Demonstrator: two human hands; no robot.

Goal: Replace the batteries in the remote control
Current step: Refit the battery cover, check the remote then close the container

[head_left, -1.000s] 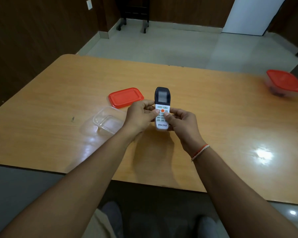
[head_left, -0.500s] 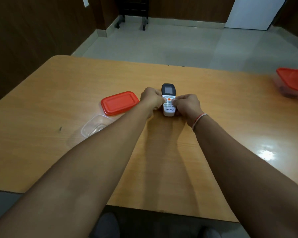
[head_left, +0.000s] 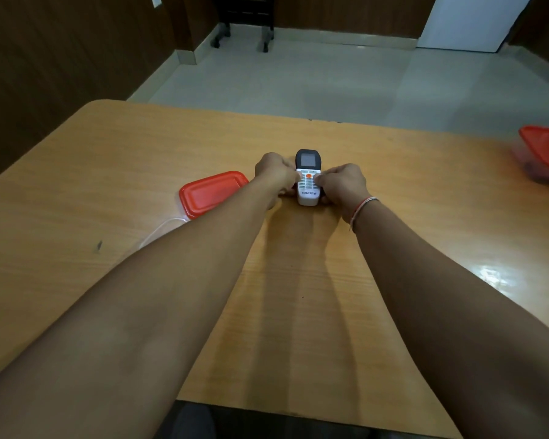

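two hands are meeting on one remote control [head_left: 308, 179], and everything about the coming move is hanging on how that remote is lying: face up, buttons and screen showing, its long axis running straight away from the person, dark screen end far, white branded end near. it is sitting near the middle of the wooden table [head_left: 425, 191], and whether its back is touching the wood i cannot tell. the left hand [head_left: 274, 172] is gripping its left edge with curled fingers, and the right hand [head_left: 341, 185] is gripping the right edge likewise, so neither is nearer. the battery door is presumably facing down, so a turn about the long axis is looking likely. a red lid [head_left: 213, 193] is lying just left of the left hand, a clear tub [head_left: 162, 231] is peeking out beside the forearm, and a red-lidded container [head_left: 545, 152] is sitting well apart at the right edge
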